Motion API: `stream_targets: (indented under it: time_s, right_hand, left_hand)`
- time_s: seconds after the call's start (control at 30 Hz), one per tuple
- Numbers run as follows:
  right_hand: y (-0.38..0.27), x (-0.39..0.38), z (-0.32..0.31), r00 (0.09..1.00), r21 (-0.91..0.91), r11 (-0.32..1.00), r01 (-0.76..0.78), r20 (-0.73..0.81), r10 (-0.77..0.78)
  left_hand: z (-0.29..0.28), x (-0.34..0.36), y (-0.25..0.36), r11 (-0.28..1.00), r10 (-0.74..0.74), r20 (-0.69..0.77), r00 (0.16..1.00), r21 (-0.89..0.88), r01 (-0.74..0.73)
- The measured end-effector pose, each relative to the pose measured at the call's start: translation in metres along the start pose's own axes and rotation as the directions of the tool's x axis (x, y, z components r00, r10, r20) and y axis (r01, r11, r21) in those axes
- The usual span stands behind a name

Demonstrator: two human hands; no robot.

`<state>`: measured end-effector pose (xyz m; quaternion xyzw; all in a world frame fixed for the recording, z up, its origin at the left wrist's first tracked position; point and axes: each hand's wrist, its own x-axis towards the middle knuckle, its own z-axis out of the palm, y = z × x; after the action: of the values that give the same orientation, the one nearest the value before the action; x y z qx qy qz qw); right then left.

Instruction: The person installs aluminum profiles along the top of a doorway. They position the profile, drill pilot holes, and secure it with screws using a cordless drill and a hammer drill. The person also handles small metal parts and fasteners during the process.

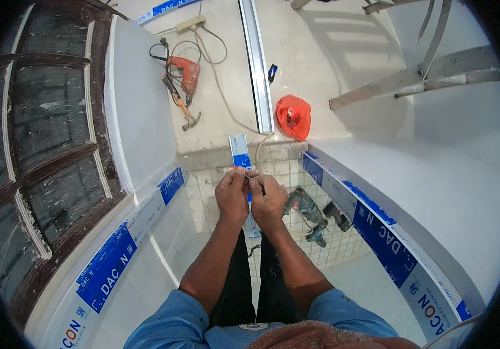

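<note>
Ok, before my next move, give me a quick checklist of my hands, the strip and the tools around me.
1. Small piece pinched between left hand and right hand: ok, though too small to identify.
2. Blue-and-white strip supported: cannot tell; the hands hide its middle.
3. Dark drill set down: ok, lying on the tiles.
4. Red drill unplugged: cannot tell.
5. Pale cable tidied away: not ok, loose across the upper floor.
</note>
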<state>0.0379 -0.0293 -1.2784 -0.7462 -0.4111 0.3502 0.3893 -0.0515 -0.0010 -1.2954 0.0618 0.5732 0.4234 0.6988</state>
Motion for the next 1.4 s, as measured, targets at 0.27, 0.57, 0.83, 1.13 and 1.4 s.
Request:
stream_targets:
  time_s: [0.27, 0.57, 0.83, 1.13, 1.4]
  right_hand:
    - [0.011, -0.004, 0.012, 0.918, 0.319, 0.862, -0.394, 0.19, 0.349]
    - [0.041, -0.026, 0.004, 0.957, 0.124, 0.958, -0.259, 0.171, 0.236]
    - [0.07, -0.039, -0.008, 0.992, -0.02, 0.999, -0.043, 0.116, 0.046]
    - [0.13, -0.071, -0.01, 0.813, 0.087, 0.88, -0.466, 0.433, 0.388]
    - [0.217, -0.118, -0.056, 0.562, 0.088, 0.574, -0.814, 0.369, 0.74]
  left_hand:
    - [-0.022, 0.001, -0.011, 1.0, -0.009, -0.001, 1.0, 0.003, 0.009]
    - [-0.032, 0.003, -0.028, 0.989, -0.041, 0.021, 0.999, 0.143, 0.038]
    - [-0.059, 0.004, -0.071, 0.965, -0.249, -0.029, 0.968, 0.072, 0.25]
    - [-0.092, 0.012, -0.11, 0.924, -0.328, -0.022, 0.944, 0.201, 0.325]
    - [-0.282, 0.141, -0.236, 0.367, -0.133, 0.051, 0.99, 0.93, 0.002]
